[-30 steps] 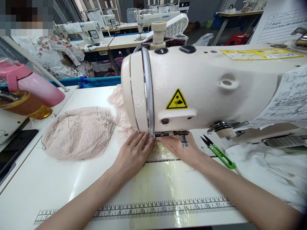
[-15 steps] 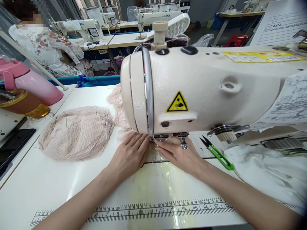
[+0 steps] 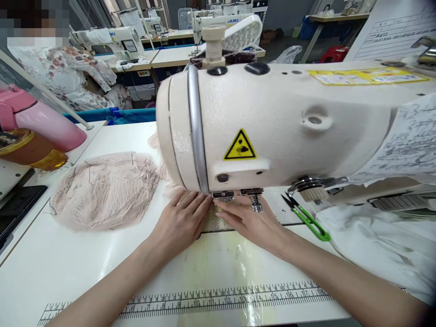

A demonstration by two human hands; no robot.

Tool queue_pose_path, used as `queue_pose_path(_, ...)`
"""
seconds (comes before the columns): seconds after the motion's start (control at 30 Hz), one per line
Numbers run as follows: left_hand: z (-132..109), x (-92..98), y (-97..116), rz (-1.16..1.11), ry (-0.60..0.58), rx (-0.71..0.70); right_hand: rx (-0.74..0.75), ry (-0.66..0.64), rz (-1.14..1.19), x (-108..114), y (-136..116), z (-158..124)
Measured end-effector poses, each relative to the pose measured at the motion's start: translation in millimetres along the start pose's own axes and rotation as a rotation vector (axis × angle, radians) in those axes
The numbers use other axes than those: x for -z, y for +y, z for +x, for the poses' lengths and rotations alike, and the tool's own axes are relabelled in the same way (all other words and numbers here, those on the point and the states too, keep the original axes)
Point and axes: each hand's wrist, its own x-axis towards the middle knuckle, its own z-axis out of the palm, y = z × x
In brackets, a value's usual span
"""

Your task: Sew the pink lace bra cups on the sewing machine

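My left hand (image 3: 184,218) lies flat on the sewing bed, left of the needle area, its fingertips reaching onto pale pink lace fabric (image 3: 171,188). My right hand (image 3: 254,222) rests on the other side with fingers stretched out and the thumb apart, partly covered by the presser parts. Over both hands is the cream sewing machine head (image 3: 272,113). It hides the needle and most of the fabric at the fingertips. A separate bundle of pink lace (image 3: 105,193) with dark loose threads lies to the left.
Green thread snips (image 3: 308,220) and white cloth (image 3: 378,245) lie at the right. A printed ruler (image 3: 184,302) runs along the front edge. At left stand a pink bottle (image 3: 44,122), an amber cup (image 3: 32,150) and a dark phone (image 3: 20,209). Behind, a person (image 3: 64,75) sits near other machines.
The camera view has shifted slightly, so the machine head appears farther left. Both hands keep nearly the same pose at the needle area.
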Motion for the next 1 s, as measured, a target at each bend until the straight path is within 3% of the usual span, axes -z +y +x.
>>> queue_pose_path(0.6, 2.4, -0.9, 0.5, 0.018, -0.060, 0.029, 0.021, -0.002, -0.081, -1.7, -4.3, 2.3)
queue_pose_path(0.77, 2.2, -1.7, -0.5, 0.006, -0.091, 0.037, 0.052, -0.103, -0.177, 3.4, -4.5, 2.4)
queue_pose_path(1.0, 1.2, -2.7, -1.1, -0.021, -0.112, 0.100, -0.020, -0.161, -0.149, 14.4, 1.0, 9.1)
